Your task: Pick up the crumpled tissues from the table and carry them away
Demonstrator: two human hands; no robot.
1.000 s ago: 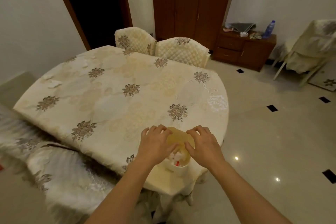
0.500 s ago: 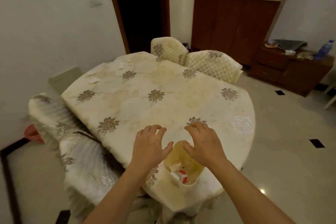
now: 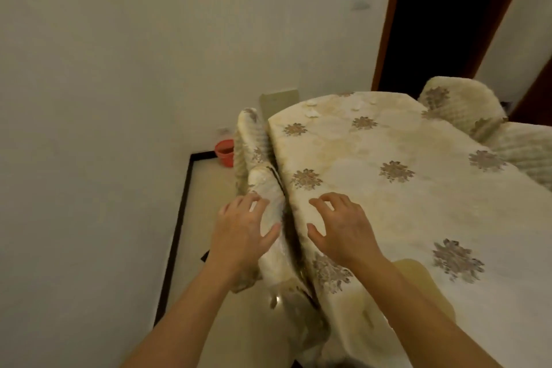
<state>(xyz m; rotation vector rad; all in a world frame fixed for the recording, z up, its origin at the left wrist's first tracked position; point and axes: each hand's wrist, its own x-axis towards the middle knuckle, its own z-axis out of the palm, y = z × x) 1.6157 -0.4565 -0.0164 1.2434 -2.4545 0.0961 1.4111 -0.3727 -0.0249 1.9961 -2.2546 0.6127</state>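
Several small white crumpled tissues (image 3: 312, 113) lie near the far left edge of the round table (image 3: 403, 188), which wears a cream cloth with brown flower marks. My left hand (image 3: 245, 227) hovers with relaxed, spread fingers over a covered chair back, holding nothing. My right hand (image 3: 343, 224) is held above the table's near left edge, fingers loose and empty. Both hands are far from the tissues. A yellowish container (image 3: 418, 281) shows partly behind my right forearm on the table.
A cloth-covered chair (image 3: 263, 188) stands tight against the table's left side. A red bucket (image 3: 224, 152) sits on the floor by the wall. Two padded chairs (image 3: 466, 110) stand at the far right. A dark doorway (image 3: 448, 15) opens behind the table.
The view has swung left and I have moved along the table. Both hands left the yellowish container and now hover open further left, the left one over the chair back.
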